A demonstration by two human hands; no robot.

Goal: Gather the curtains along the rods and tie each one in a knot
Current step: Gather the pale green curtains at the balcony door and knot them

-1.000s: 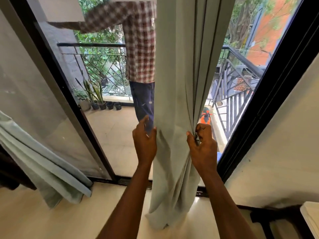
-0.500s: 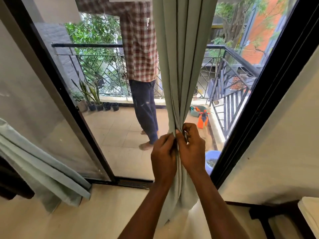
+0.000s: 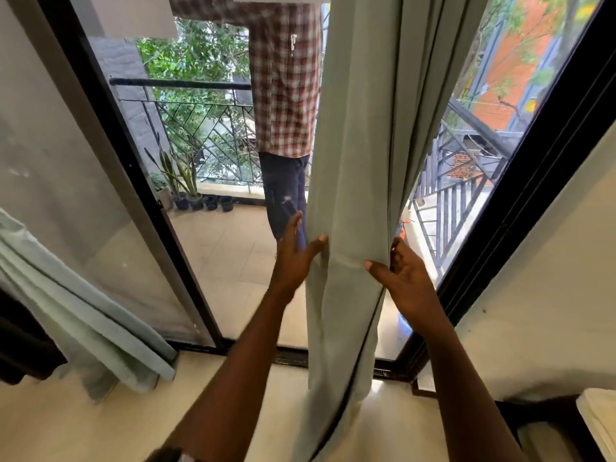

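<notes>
A pale grey-green curtain (image 3: 350, 161) hangs in folds down the middle of the open balcony doorway, and its hem reaches the floor. My left hand (image 3: 295, 258) takes its left edge, thumb on the front and fingers stretched behind. On the curtain's right edge is my right hand (image 3: 403, 275), at about the same height, thumb in front and fingers behind the folds. Both holds look loose. A second curtain (image 3: 83, 315) of the same colour hangs slanted at the lower left, past the glass panel. The rod is out of view.
A person in a checked shirt (image 3: 283, 95) stands on the balcony just behind the curtain. The dark sliding door frame (image 3: 133, 195) runs on the left, with potted plants (image 3: 186, 195) by the railing. A white cushion edge (image 3: 596, 418) sits at the lower right.
Half a second ago my hands pinched the curtain into a narrow bunch, close together. They have since moved apart to its two edges, and the curtain hangs wider.
</notes>
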